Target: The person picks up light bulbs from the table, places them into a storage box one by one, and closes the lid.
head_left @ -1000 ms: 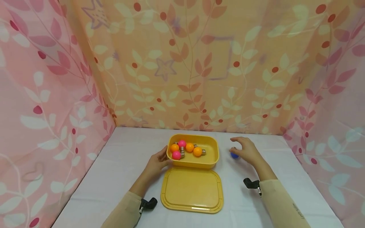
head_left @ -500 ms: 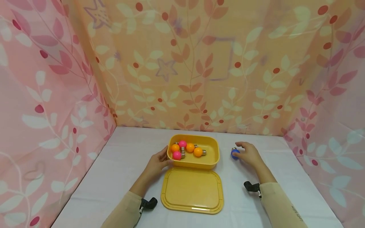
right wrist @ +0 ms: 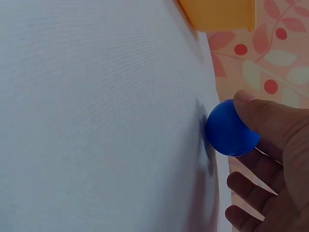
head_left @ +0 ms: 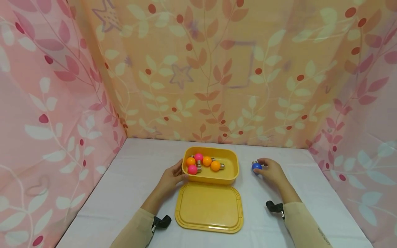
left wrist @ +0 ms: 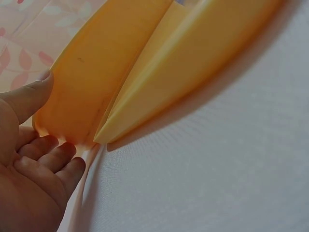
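Observation:
My right hand point(head_left: 273, 173) pinches a blue light bulb point(head_left: 256, 166) between thumb and fingers, to the right of the yellow box point(head_left: 214, 179). In the right wrist view the round blue globe point(right wrist: 229, 128) sits close to the white cloth, with the thumb over it and two fingers spread apart below. My left hand point(head_left: 169, 177) holds the box at its left end. The left wrist view has the thumb on the box wall point(left wrist: 96, 67) and curled fingers near its lower edge. Several orange bulbs point(head_left: 215, 165) and pink bulbs point(head_left: 192, 169) lie inside, mostly toward the left.
A flat yellow lid point(head_left: 209, 206) lies on the white cloth point(head_left: 124, 193) just in front of the box. Patterned curtains point(head_left: 201, 86) rise behind the table and on both sides. Each wrist carries a small black camera point(head_left: 274, 206).
My right hand has lowered toward the blue bulb, and its thumb and fingers have come together on it. The left hand and the box have stayed in place.

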`<action>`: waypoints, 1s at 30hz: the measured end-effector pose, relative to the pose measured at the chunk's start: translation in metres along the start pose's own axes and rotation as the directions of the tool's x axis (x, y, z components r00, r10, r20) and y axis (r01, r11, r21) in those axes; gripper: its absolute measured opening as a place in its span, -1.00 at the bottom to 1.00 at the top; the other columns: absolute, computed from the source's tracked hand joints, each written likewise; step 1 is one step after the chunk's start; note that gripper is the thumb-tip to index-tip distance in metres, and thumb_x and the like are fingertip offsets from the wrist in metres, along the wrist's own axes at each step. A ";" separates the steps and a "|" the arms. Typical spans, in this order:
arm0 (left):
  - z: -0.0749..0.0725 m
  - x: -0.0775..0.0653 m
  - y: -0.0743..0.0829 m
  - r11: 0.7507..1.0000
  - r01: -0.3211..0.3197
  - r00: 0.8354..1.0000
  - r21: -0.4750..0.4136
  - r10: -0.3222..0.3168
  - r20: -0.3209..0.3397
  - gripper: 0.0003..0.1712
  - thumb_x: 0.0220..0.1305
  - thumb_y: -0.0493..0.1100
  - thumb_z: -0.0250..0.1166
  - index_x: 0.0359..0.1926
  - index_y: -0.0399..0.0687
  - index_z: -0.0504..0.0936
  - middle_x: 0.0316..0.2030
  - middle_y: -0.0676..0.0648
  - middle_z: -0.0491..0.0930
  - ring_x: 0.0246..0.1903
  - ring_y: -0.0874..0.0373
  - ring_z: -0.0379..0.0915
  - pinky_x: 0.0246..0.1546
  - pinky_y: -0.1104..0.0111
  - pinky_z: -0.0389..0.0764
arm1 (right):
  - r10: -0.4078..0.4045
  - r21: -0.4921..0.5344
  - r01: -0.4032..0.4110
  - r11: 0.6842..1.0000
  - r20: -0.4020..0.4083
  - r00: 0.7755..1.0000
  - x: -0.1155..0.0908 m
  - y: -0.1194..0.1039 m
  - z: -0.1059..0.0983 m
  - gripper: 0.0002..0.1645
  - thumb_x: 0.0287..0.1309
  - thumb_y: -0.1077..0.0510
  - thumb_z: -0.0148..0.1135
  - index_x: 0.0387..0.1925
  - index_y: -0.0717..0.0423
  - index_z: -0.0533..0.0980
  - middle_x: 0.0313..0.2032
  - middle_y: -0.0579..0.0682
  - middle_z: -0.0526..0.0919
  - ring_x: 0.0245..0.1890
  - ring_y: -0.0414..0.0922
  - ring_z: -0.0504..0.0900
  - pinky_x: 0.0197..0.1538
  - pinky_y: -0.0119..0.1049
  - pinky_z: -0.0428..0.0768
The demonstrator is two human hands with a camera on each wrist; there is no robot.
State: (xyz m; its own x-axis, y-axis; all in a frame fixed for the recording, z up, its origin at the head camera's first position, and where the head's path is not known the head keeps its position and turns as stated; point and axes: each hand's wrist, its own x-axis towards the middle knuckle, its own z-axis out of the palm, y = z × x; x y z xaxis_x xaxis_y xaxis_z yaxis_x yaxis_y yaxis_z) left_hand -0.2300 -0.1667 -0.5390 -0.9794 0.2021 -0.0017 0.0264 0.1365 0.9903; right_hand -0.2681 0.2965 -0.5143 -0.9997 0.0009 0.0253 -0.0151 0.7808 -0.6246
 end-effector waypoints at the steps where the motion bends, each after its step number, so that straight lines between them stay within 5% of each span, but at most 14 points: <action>1: 0.000 0.000 0.000 1.000 -0.001 1.000 -0.001 0.001 0.000 -0.01 0.23 -0.07 0.50 0.59 0.13 0.20 0.55 -0.01 0.20 0.49 0.07 0.21 0.33 0.27 0.43 | 0.008 0.002 -0.008 1.000 -0.002 1.000 -0.001 0.001 0.000 -0.24 0.20 -0.09 0.48 0.29 0.25 0.48 0.25 0.31 0.55 0.29 0.30 0.45 0.38 0.31 0.39; 15: 0.000 0.001 -0.002 1.000 -0.001 1.000 0.021 0.001 0.000 0.03 0.22 0.02 0.50 0.61 0.15 0.16 0.55 0.00 0.20 0.49 0.07 0.21 0.34 0.29 0.43 | -0.006 -0.010 0.005 1.000 -0.064 0.998 -0.008 0.005 0.001 -0.30 0.16 -0.08 0.52 0.16 0.30 0.55 0.14 0.35 0.63 0.19 0.32 0.54 0.29 0.28 0.48; 30: 0.000 0.001 -0.001 1.000 -0.009 1.000 0.000 0.009 -0.001 -0.01 0.24 -0.05 0.49 0.60 0.13 0.18 0.55 -0.02 0.21 0.48 0.06 0.23 0.32 0.30 0.45 | 0.019 0.049 -0.016 0.999 -0.075 0.997 -0.007 -0.013 -0.009 -0.25 0.21 -0.16 0.45 0.27 0.19 0.50 0.22 0.28 0.59 0.25 0.26 0.48 0.32 0.29 0.44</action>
State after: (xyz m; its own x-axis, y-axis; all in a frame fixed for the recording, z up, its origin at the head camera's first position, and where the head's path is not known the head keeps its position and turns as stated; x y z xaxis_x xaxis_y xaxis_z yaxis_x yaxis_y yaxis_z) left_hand -0.2312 -0.1668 -0.5399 -0.9793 0.2023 0.0075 0.0353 0.1343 0.9903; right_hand -0.2605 0.2917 -0.4990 -0.9954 0.0628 0.0718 -0.0005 0.7494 -0.6621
